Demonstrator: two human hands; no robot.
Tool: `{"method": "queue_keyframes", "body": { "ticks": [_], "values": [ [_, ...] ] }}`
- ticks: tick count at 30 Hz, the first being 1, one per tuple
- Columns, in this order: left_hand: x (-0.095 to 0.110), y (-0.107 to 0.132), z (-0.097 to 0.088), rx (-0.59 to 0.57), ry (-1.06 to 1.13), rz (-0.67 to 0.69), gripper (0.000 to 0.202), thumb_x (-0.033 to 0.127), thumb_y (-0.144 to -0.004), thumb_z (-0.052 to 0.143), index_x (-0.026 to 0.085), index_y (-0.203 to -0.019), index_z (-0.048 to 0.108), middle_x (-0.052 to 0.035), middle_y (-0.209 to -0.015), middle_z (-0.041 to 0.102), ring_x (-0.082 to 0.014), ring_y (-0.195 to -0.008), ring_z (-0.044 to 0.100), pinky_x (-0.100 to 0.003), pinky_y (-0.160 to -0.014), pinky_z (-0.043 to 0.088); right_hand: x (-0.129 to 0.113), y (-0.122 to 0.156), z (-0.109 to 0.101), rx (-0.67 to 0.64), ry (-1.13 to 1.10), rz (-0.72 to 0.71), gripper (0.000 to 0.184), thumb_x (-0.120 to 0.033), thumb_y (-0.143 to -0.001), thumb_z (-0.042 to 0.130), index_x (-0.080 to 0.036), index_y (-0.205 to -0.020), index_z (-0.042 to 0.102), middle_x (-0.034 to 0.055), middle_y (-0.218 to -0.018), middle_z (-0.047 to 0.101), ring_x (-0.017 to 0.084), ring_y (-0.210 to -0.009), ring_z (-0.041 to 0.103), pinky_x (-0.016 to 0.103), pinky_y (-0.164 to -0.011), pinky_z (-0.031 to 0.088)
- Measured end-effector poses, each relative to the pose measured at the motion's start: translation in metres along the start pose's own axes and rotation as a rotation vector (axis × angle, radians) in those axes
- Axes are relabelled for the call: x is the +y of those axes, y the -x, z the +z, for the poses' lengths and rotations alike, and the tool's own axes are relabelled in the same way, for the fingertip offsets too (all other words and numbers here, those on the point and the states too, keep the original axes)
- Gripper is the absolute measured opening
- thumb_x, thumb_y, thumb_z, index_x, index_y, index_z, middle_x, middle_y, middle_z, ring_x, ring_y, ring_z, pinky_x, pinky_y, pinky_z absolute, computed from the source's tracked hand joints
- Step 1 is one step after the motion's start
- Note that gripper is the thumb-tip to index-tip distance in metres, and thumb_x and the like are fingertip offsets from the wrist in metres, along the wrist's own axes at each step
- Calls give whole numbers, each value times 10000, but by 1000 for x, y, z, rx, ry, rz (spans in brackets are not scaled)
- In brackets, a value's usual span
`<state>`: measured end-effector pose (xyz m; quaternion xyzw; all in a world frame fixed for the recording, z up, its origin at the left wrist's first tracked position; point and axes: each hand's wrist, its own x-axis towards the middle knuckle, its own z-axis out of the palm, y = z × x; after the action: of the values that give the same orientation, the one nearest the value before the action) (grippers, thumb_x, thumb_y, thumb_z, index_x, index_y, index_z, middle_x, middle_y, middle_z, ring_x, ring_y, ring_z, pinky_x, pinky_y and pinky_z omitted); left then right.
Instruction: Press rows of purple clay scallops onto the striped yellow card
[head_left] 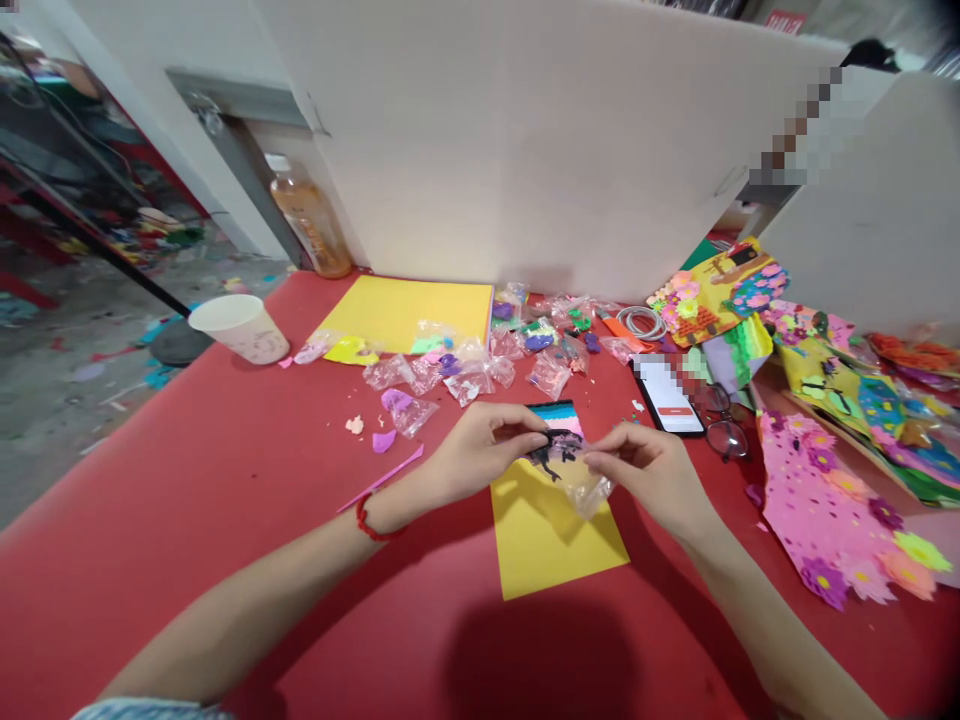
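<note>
Both hands are raised over a sheet of yellow card (pixel 559 560) whose far end has blue, white and pink stripes. My left hand (pixel 487 445), wearing a red bracelet, pinches a dark piece of what looks like modelling clay (pixel 559 437) at the mouth of a small clear plastic bag (pixel 589 495). My right hand (pixel 649 465) grips the bag's edge between thumb and fingertips. More black bits show through the plastic. A thin pink modelling tool (pixel 382 478) lies on the table to the left of my left wrist.
Several small bags of coloured clay (pixel 472 375) lie beyond my hands on the red table (pixel 225 480). A phone (pixel 667 395), glasses (pixel 726 425) and decorated paper pieces (pixel 832 510) are at right. A paper cup (pixel 240 328), bottle (pixel 311 220) and yellow sheets (pixel 409 310) stand or lie at left.
</note>
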<state>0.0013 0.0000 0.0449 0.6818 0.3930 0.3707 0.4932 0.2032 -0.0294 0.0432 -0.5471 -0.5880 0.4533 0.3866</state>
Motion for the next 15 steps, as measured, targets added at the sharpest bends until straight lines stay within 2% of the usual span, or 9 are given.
{"method": "queue_keyframes", "body": {
  "ticks": [3,5,7,9,12,15],
  "values": [
    [-4,1,-2,-99,71,-38,120,195,-728,602,130,-801,672,-59,-772,697,-134,-670,624,-240,-630,516,-2,4,-1,38,87,-35,226,-391,-648,707,-187,-606,621,15,-584,638,128,-532,543,263,-502,413],
    [-5,2,-2,-214,95,-37,188,211,-719,623,132,-883,671,-72,-843,701,-149,-724,637,-252,-660,525,-5,6,0,-1,162,-64,182,-356,-677,687,-193,-615,635,18,-610,649,141,-570,565,279,-544,431],
    [-5,3,-1,-287,89,-30,179,250,-747,613,127,-859,678,-67,-800,697,-146,-697,628,-242,-627,516,-8,7,2,-35,200,-94,124,-315,-693,673,-202,-647,652,22,-654,664,156,-628,592,298,-604,455],
    [-6,4,1,-234,85,-28,187,274,-784,578,120,-768,684,-52,-706,681,-124,-622,600,-217,-565,487,-9,6,6,-20,146,-111,124,-309,-675,687,-208,-743,664,28,-719,678,167,-681,612,308,-647,475],
    [-13,6,5,-46,115,-43,176,254,-772,591,119,-720,690,-41,-660,676,-109,-573,579,-204,-544,466,-4,3,11,-19,-2,-63,299,-340,-654,697,-208,-916,640,48,-853,690,178,-780,635,311,-694,499],
    [-21,9,7,36,125,-72,162,260,-742,634,115,-705,696,-50,-650,682,-117,-561,582,-213,-544,465,2,2,15,-146,-27,28,200,-361,-717,626,-193,-824,641,46,-804,687,171,-758,637,315,-715,498]
  ]
}}
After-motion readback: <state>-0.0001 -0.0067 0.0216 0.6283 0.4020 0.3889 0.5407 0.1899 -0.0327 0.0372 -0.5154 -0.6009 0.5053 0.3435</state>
